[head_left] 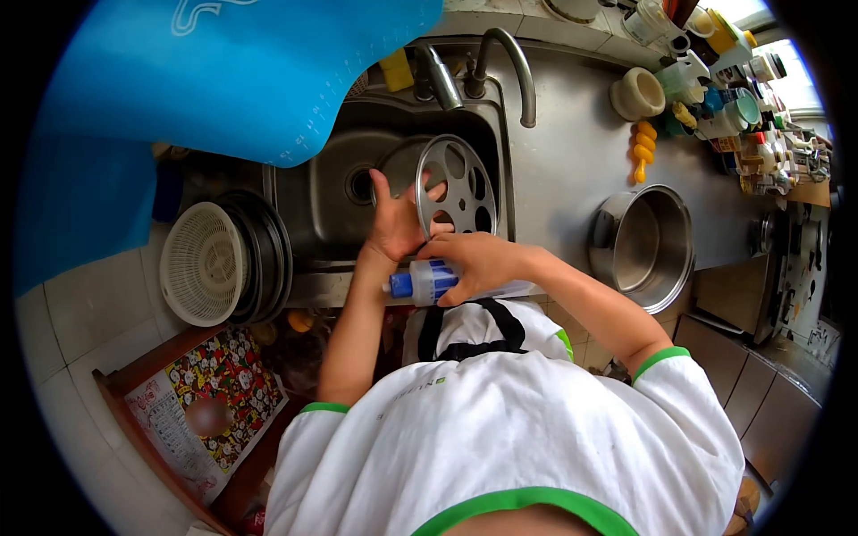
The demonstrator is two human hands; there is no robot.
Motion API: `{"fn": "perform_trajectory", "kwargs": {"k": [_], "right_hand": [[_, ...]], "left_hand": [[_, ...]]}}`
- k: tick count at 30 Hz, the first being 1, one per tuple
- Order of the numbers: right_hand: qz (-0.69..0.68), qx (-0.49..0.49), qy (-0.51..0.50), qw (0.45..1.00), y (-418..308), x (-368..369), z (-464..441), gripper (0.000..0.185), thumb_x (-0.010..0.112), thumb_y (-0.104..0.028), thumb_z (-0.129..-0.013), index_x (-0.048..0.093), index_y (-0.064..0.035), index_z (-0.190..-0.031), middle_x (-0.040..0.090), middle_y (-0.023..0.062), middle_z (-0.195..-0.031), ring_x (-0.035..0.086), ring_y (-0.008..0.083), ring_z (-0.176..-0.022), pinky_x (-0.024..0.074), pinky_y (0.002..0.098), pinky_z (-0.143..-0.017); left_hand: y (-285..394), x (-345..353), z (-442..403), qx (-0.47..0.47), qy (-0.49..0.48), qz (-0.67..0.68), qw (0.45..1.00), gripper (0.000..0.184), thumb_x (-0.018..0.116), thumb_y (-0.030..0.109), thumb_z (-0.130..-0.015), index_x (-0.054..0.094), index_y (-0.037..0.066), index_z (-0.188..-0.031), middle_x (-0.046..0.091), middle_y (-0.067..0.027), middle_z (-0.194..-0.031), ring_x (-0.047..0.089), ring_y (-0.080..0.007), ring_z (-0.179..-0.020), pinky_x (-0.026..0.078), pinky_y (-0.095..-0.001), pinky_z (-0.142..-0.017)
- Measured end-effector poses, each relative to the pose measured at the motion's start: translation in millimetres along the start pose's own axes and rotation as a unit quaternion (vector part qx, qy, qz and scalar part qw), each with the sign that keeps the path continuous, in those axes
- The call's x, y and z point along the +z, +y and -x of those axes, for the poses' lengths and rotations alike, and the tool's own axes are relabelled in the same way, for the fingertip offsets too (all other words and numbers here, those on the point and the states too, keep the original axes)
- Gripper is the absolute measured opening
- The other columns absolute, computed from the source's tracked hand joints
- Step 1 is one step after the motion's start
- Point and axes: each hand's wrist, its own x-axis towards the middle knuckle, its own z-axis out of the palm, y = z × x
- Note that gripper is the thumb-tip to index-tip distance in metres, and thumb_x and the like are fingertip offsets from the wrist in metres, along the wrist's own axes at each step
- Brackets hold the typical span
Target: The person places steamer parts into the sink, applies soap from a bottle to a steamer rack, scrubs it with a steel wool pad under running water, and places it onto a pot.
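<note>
A round metal plate with large holes (462,205) is tilted up over the sink (326,192). My left hand (398,223) holds it from the left side, thumb and fingers spread, with some fingertips showing by its holes. In my right hand (483,262) is a clear bottle with a blue cap and blue label (431,282), lying sideways at the sink's front edge. The fingers of that hand also reach the plate's lower rim. Part of the bottle is hidden under the hand.
Two faucets (509,67) stand behind the sink. A steel pot (645,246) is on the right counter, near a stone mortar (636,95). Left of the sink are a white colander (204,263) and stacked pans (268,259). A blue sheet (214,71) hangs at upper left.
</note>
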Motion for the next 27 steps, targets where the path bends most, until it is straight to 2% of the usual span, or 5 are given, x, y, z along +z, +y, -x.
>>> {"fn": "perform_trajectory", "kwargs": {"k": [2,5,10,18,27], "right_hand": [[-0.006,0.036,-0.039,0.999,-4,2,-2,0.068,0.074,-0.036,-0.067,0.05,-0.0059,-0.123,0.058,0.0164,-0.11,0.057,0.0328,-0.1,0.0458,0.0391,-0.086],[0.036,0.01,-0.046,0.998,-6,4,-12,0.069,0.074,-0.035,-0.067,0.049,-0.007,-0.125,0.054,0.0168,-0.117,0.056,0.0327,-0.103,0.0454,0.0394,-0.087],[-0.044,-0.074,0.099,0.991,16,10,1,0.073,0.075,-0.036,-0.068,0.045,-0.0043,-0.127,0.039,0.0167,-0.138,0.05,0.0331,-0.116,0.0407,0.0361,-0.097],[-0.075,0.363,0.231,0.9,44,2,34,0.082,0.068,-0.055,-0.07,0.044,-0.0024,-0.129,0.064,0.0178,-0.102,0.062,0.0323,-0.096,0.0465,0.036,-0.085],[-0.258,0.323,0.114,0.903,33,-4,-27,0.062,0.068,-0.045,-0.071,0.061,0.0036,-0.108,0.065,0.014,-0.09,0.063,0.0221,-0.076,0.0493,0.0309,-0.071]], "left_hand": [[6,-10,3,0.005,-0.045,0.01,0.999,0.093,0.049,0.074,-0.077,0.025,0.01,-0.14,0.041,-0.0158,-0.132,0.051,-0.0397,-0.112,0.044,-0.0583,-0.091],[17,-19,-6,-0.09,0.167,-0.139,0.972,0.067,0.055,0.007,-0.085,0.02,0.003,-0.142,0.031,-0.0179,-0.144,0.054,-0.0409,-0.108,0.049,-0.0512,-0.091],[16,-49,10,0.014,0.155,-0.058,0.986,0.058,0.046,0.001,-0.087,0.027,0.001,-0.141,0.036,-0.0162,-0.142,0.049,-0.0345,-0.12,0.045,-0.0493,-0.097],[-22,-93,28,0.162,0.066,0.067,0.982,0.054,0.038,-0.005,-0.086,0.036,0.006,-0.139,0.034,-0.0069,-0.146,0.036,-0.032,-0.13,0.033,-0.0573,-0.107],[-50,-84,17,0.142,0.087,0.057,0.984,0.053,0.038,0.0,-0.09,0.033,0.009,-0.142,0.034,-0.0037,-0.147,0.03,-0.0216,-0.136,0.022,-0.0382,-0.113]]}}
